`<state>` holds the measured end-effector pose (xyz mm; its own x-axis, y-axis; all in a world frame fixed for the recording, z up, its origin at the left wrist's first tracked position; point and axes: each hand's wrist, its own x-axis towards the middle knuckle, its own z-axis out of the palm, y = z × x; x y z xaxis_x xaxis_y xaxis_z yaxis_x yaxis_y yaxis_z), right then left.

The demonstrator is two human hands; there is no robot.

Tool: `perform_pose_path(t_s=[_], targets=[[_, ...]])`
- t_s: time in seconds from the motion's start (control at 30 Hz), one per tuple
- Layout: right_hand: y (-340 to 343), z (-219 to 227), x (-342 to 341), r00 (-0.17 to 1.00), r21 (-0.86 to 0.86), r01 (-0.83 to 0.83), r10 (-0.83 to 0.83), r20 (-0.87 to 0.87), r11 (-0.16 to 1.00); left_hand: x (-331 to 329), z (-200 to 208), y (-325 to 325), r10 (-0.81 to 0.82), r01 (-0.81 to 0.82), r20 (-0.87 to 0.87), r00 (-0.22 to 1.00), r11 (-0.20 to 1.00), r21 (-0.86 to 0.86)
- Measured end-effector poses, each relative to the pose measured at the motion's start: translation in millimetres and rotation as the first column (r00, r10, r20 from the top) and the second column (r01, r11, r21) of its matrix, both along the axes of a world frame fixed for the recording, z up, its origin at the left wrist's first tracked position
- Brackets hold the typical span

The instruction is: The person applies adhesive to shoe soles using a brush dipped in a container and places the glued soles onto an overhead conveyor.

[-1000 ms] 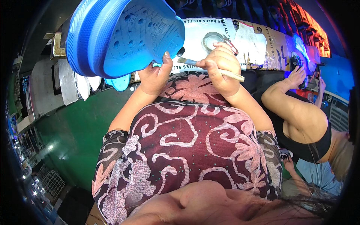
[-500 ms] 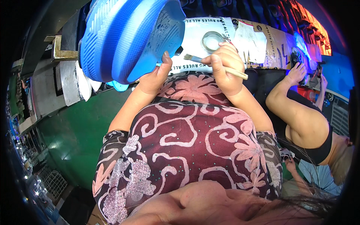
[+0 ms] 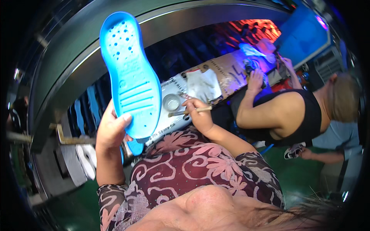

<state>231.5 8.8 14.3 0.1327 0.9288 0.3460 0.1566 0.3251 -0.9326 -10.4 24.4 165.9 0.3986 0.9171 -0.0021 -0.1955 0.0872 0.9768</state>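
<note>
My left hand grips a bright blue shoe sole near its lower end, with the thumb on top. The sole is raised and tilted, its hollow inner face showing ridges and small holes. In my right hand is a flat brush with a pale wooden handle, its bristle end pointing left. Just beyond the brush stands a small round clear container on the white-covered bench. A second blue sole lies below the raised one, partly hidden.
A pale sheet lies on printed cardboard along the bench. To the right a co-worker in a black top works with a hand on the bench. A metal beam curves across the upper left. White soles lie at left.
The blue sole has turned from showing its outer side to showing its inner face, held up in my left hand. My right hand still holds the brush. The whole view has swung.
</note>
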Motion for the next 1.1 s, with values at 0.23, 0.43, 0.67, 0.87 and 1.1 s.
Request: perform_pose_path(t_s=[0.23,0.43,0.67,0.87,1.1], targets=[[0.3,14.7,-4.1,0.991,0.004,-0.051,0.051,-0.122,0.999,55.3,75.2,152.3,-0.037,0.034,0.323,0.946,0.999,0.014],[1.2,8.1,-8.3,0.962,-0.114,-0.04,0.008,-0.274,0.993,43.0,41.0,112.4,-0.214,0.2,0.163,0.963,0.975,0.098],[8.0,-24.2,-2.2,0.998,-0.168,0.068,-0.066,0.014,0.983,-97.2,-105.0,39.4,0.193,-0.246,-0.351,0.916,0.963,-0.112],[11.6,-9.7,-10.7,0.997,-0.167,-0.053,0.044,-0.059,0.985,-232.0,-190.6,-47.6,0.643,-0.54,-0.74,0.199,0.702,0.464],[30.1,-13.5,-12.3,0.992,-0.255,-0.074,0.045,-0.118,0.964,-234.7,-218.1,-78.6,0.402,-0.447,-0.897,-0.182,0.779,0.44]])
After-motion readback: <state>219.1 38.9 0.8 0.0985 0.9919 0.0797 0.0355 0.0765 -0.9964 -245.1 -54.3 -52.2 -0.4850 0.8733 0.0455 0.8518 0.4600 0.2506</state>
